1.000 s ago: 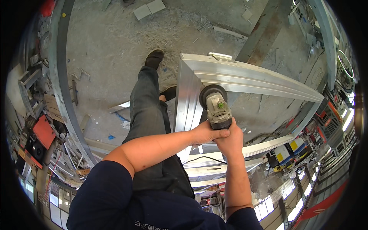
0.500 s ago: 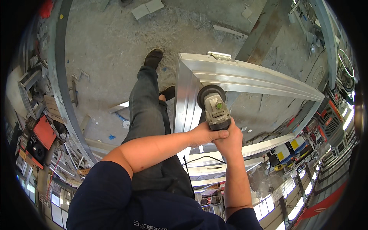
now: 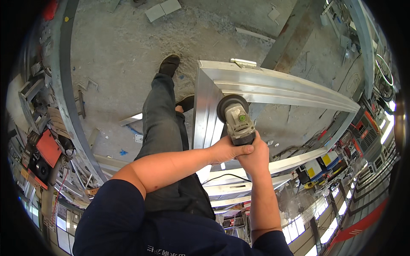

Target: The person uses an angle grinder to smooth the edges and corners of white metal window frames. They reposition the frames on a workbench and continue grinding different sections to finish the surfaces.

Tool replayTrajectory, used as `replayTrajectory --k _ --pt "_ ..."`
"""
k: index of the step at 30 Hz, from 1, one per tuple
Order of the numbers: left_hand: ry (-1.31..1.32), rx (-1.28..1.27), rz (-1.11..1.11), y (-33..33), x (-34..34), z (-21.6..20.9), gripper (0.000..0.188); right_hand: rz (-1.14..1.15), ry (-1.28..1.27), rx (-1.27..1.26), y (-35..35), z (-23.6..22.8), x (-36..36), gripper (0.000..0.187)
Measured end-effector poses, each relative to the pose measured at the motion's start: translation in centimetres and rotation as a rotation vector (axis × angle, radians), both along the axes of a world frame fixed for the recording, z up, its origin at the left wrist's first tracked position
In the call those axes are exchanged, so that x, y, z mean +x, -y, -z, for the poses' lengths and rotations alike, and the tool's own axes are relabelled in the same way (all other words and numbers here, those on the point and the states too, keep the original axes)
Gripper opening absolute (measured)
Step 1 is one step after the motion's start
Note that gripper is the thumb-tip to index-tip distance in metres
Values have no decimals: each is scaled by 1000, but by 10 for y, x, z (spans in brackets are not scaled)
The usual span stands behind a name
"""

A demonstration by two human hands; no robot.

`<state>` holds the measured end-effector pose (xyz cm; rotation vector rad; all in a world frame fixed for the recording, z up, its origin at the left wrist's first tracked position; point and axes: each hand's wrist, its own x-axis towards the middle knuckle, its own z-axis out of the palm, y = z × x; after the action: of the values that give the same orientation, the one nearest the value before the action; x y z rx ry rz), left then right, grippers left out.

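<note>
An angle grinder (image 3: 238, 121) with a dark round disc (image 3: 231, 106) at its head is held in both hands. My left hand (image 3: 226, 150) is closed round the tool's body from the left, thumb lying across toward the other hand. Closed at the tool's rear end, my right hand (image 3: 255, 154) meets it there; part of its fingers is hidden behind the grinder. The disc is over the inner edge of a silvery metal frame (image 3: 206, 100), near its mitred corner. Whether disc and metal touch, I cannot tell. A hinge-like cylinder (image 3: 243, 62) sits on the frame's far edge.
A steel beam (image 3: 64, 85) runs along the left, and another beam (image 3: 290, 36) stands beyond the frame. Loose tiles (image 3: 163, 10) and offcuts lie on the concrete floor. A black cable (image 3: 230, 174) trails below my hands. A red-and-black machine (image 3: 366, 130) is at the right.
The grinder and both hands have shifted very slightly left along the frame's inner edge. The grip is the same.
</note>
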<state>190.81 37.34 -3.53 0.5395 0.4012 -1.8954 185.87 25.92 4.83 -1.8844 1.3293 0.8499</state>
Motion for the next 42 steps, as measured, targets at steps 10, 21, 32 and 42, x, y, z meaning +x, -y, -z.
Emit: replayTrajectory --k 10,21,32,42 --pt "-27 -1 20 1 -2 2 89 9 -29 -6 0 -4 5 48" --pt "-32 -14 9 -3 -3 4 84 0 -52 -3 -1 -3 7 50" --pt "-22 -23 7 -1 3 4 87 -22 -44 1 2 -1 9 52" --pt "-17 -29 -12 -3 -1 5 82 -42 -19 -10 1 -3 9 50"
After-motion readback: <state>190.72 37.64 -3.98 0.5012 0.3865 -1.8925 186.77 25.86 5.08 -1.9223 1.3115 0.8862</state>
